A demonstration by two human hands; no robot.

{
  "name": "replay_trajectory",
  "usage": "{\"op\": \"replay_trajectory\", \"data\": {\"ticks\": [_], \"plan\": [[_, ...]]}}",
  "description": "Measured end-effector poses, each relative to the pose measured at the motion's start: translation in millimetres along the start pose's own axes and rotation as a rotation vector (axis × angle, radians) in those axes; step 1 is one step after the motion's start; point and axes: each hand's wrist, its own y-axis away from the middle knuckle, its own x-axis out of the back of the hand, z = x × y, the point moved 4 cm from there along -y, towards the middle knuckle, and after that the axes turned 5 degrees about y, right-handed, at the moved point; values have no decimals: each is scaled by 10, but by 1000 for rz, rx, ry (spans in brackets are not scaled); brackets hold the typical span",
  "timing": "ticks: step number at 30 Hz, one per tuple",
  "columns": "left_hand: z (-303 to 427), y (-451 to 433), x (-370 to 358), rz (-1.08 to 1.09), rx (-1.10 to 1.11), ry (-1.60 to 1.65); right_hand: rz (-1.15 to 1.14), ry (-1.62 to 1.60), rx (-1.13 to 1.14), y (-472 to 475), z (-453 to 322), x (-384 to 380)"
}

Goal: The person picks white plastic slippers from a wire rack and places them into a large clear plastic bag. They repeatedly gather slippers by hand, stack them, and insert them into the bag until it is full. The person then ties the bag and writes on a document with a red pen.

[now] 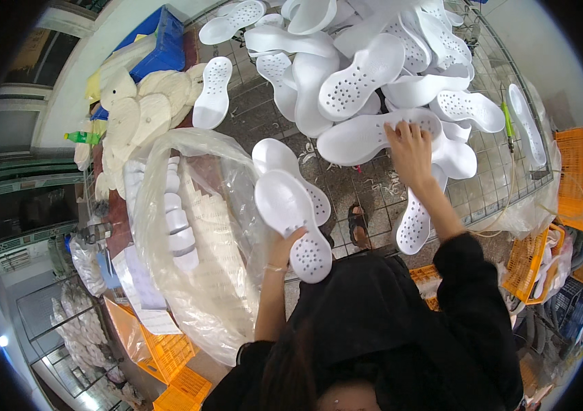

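Note:
My left hand [285, 249] grips the edge of a white perforated foam shoe sole [286, 205], thumb on top. Another white sole [275, 155] lies partly under it, its holed end showing to the right. With fingers bent, my right hand [412, 149] rests on the holed end of a white sole [353, 138] at the near side of the heap; whether it grips the sole is not clear. A sole with holes [414, 226] lies below my right forearm. Many more white soles [363, 77] are piled on the wire mesh rack [486, 190].
A large clear plastic bag [152, 226] holding stacked white pieces stands left of my left hand. Beyond it are cream-coloured flat pads [152, 113] and a blue crate [168, 46]. A green-handled tool [508, 120] with a hose lies right; orange crates [530, 262] stand lower right.

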Motion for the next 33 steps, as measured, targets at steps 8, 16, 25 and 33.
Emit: {"op": "replay_trajectory", "data": {"ticks": [8, 16, 25, 33], "plan": [[35, -73, 89, -119, -71, 256, -311, -707, 275, 218, -718, 380], [-263, 181, 179, -161, -71, 639, -587, -1265, -436, -589, -363, -704], [353, 1108, 1095, 628, -769, -164, -800, -1214, 690, 239, -2186, 476], [-254, 1321, 1080, 420, -465, 594, -36, -607, 1195, -249, -3304, 153]]}}
